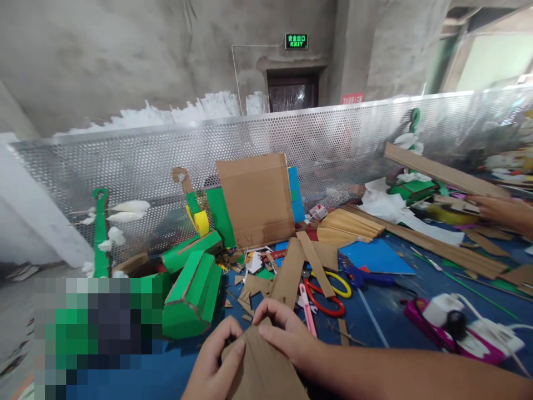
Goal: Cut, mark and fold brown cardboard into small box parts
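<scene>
A piece of brown cardboard (pixel 266 369) stands low at the front, its upper end between my two hands. My left hand (pixel 222 355) grips its left edge, thumb on the near face and fingers curled behind. On the other side, my right hand (pixel 287 333) pinches the top right edge, with the thumb in front. Just beyond lie scissors (pixel 325 294) with red and yellow handles and a pink utility knife (pixel 307 311). Cardboard strips (pixel 316 264) lie past my fingers.
Green cardboard shapes (pixel 194 294) stand at left. A large cardboard sheet (pixel 258 203) leans by the perforated metal screen (pixel 166 150). A blue glue gun (pixel 366 275) and a purple power strip (pixel 453 333) lie right. Another person's hand (pixel 503 214) reaches in at far right.
</scene>
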The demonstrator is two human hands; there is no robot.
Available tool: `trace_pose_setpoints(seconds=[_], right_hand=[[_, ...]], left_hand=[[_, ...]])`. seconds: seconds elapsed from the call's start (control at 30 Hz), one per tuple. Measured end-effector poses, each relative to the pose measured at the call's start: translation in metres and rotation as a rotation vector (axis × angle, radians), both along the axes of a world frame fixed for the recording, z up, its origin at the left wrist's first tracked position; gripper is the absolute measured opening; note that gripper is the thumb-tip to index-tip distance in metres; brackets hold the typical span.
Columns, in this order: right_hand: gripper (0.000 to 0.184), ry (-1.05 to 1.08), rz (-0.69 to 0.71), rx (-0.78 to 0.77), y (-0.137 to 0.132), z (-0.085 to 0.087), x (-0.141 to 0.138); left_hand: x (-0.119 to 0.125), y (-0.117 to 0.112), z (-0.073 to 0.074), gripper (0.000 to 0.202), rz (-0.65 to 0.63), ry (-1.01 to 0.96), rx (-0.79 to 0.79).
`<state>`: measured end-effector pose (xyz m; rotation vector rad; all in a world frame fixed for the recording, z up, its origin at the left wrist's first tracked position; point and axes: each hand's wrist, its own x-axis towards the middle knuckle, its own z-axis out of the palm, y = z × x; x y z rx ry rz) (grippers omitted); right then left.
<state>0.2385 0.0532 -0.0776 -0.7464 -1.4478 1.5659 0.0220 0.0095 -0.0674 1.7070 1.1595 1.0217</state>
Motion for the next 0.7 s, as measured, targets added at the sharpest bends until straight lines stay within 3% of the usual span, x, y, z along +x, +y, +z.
trace_pose_setpoints(seconds=[0.17, 0.37, 0.7], right_hand=[[0.022, -0.069, 0.023, 0.062, -0.003, 0.008, 0.004], [0.017, -0.173, -0.002, 0.170, -0.007, 0.009, 0.007], [0.018, -0.151, -0.003, 0.144, -0.008, 0.009, 0.007]], left_hand=[[-0.004, 0.005, -0.007, 0.039, -0.074, 0.108, 0.197], [-0.002, 0.007, 0.007, 0.031, -0.112, 0.209, 0.397], [-0.002, 0.006, 0.013, 0.024, -0.138, 0.286, 0.501]])
